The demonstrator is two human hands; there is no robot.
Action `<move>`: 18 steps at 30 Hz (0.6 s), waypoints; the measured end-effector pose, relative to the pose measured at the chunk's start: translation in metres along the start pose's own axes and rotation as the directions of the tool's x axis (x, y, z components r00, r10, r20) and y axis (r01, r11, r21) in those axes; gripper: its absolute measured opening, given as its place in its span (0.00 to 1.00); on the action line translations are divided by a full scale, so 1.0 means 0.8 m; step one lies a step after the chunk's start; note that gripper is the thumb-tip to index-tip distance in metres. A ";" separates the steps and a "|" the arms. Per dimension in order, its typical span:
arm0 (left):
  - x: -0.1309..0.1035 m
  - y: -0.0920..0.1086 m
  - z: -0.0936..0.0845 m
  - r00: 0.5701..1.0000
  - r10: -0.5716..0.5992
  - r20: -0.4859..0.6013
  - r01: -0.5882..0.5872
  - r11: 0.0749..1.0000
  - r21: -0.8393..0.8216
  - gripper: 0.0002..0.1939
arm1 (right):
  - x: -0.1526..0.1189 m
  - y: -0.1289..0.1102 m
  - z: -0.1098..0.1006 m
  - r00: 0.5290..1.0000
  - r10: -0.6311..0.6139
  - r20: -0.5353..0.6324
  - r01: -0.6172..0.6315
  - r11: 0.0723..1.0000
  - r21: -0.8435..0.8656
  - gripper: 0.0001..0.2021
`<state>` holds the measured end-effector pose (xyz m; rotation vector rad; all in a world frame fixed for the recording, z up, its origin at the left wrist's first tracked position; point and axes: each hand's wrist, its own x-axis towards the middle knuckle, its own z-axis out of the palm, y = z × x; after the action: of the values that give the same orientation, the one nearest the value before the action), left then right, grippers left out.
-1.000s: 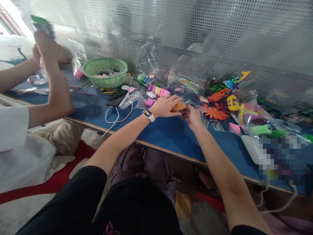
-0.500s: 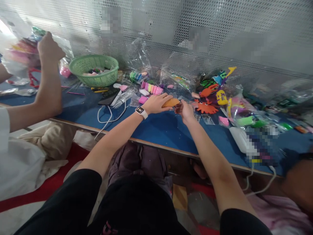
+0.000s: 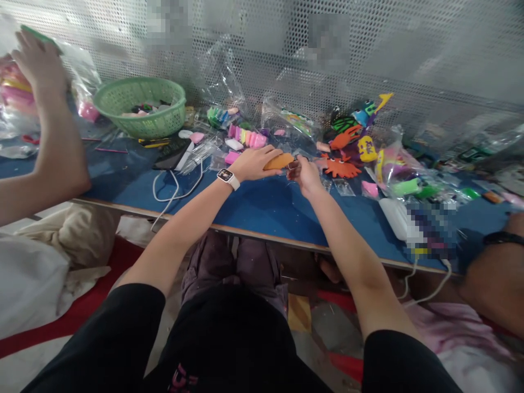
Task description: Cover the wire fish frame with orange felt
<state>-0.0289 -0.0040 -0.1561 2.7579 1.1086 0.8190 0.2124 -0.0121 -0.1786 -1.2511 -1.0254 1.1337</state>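
My left hand, with a white watch on its wrist, is closed around an orange-brown elongated piece that looks like soft clay. Just off the piece's right end, the fingers of my right hand are curled in a pinch. Something small, dark and reddish shows at those fingertips, too small to name. Both hands are over the blue table. To the right of my right hand lies an orange crab figure. Behind my left hand are pink and yellow clay pieces in clear wrapping.
A green basket stands at the back left, near a phone with a white cable. A co-worker's arm reaches in on the left; another's arm is at the right edge. Plastic bags and colourful figures line the perforated metal wall.
The view has shifted slightly. My hands keep nearly the same pose around the orange-brown piece. The left co-worker's hand has opened out and holds something green.
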 end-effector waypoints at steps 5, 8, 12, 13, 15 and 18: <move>0.001 -0.029 0.007 0.985 0.006 -0.170 -0.051 0.964 -0.259 0.51 | 0.011 -0.005 -0.015 0.998 0.065 0.005 -0.066 0.998 0.025 0.26; 0.001 -0.048 0.017 0.966 -0.037 -0.257 -0.072 0.913 -0.401 0.55 | 0.017 -0.010 -0.024 0.996 0.091 0.003 -0.091 0.995 0.047 0.27; 0.001 -0.056 0.030 0.963 -0.054 -0.264 -0.069 0.898 -0.435 0.55 | 0.019 -0.010 -0.029 0.994 0.100 0.050 -0.101 0.995 0.024 0.30; 0.001 -0.055 0.032 0.962 -0.051 -0.269 -0.072 0.900 -0.430 0.55 | 0.019 -0.009 -0.028 0.993 0.103 0.062 -0.105 0.994 0.020 0.30; 0.001 -0.050 0.032 0.961 -0.056 -0.271 -0.070 0.898 -0.434 0.54 | 0.020 -0.006 -0.027 0.992 0.104 0.069 -0.107 0.994 0.036 0.31; 0.001 -0.042 0.026 0.965 -0.110 -0.237 -0.017 0.878 -0.479 0.51 | 0.021 -0.004 -0.026 0.994 0.091 0.062 -0.096 0.993 0.072 0.32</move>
<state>-0.0390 0.0240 -0.1821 2.2500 0.8495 1.2764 0.2362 0.0010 -0.1776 -1.2232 -0.9672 1.2758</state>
